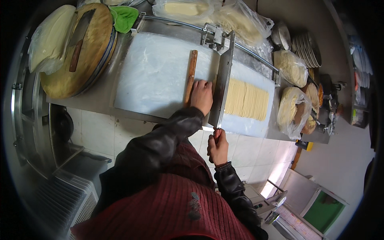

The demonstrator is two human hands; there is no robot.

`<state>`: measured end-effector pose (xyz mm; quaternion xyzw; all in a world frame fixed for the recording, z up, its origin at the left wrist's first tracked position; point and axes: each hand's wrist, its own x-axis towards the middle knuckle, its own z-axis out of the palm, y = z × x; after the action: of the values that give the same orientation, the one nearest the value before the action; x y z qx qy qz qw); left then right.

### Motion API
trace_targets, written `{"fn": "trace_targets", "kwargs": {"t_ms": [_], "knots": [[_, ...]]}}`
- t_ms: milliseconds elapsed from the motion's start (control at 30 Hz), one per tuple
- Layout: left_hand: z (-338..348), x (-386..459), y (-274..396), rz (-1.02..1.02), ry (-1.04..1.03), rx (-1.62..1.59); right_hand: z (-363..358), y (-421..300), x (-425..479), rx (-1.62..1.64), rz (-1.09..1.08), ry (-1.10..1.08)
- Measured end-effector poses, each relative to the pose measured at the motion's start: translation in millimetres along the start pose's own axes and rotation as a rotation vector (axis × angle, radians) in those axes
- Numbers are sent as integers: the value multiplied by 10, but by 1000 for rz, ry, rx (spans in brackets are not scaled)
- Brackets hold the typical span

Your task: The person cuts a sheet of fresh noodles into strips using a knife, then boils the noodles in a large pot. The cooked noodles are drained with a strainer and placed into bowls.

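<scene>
My right hand (pixel 219 148) is closed around the red handle of a long noodle-cutting blade (pixel 223 87) at the table's front edge. My left hand (pixel 202 95) lies just left of the blade, fingers bent, between it and a wooden rolling pin (pixel 191 75); what lies under the palm is hidden. The blade stands on edge across a white cutting board (pixel 153 72) and joins a bracket (pixel 217 37) on a metal rail at the back. Right of the blade, thin pale noodle strands (pixel 247 100) lie side by side in a flat row.
At left, a round wooden board (pixel 99 51) bears a cleaver (pixel 79 39) and plastic-wrapped dough (pixel 54 36). A green cloth (pixel 124 18) lies beside it. Bags of noodles (pixel 240 22) are behind the rail. More bagged noodles (pixel 292 111) and stacked plates (pixel 306 49) stand at right.
</scene>
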<state>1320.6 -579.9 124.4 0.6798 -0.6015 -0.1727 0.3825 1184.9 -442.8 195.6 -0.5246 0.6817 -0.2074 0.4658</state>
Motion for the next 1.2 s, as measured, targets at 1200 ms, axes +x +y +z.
{"fn": "trace_targets", "kwargs": {"t_ms": [1200], "knots": [[480,-52,184,-340,188,-677,-690,-970,-207,277,63,-181]]}}
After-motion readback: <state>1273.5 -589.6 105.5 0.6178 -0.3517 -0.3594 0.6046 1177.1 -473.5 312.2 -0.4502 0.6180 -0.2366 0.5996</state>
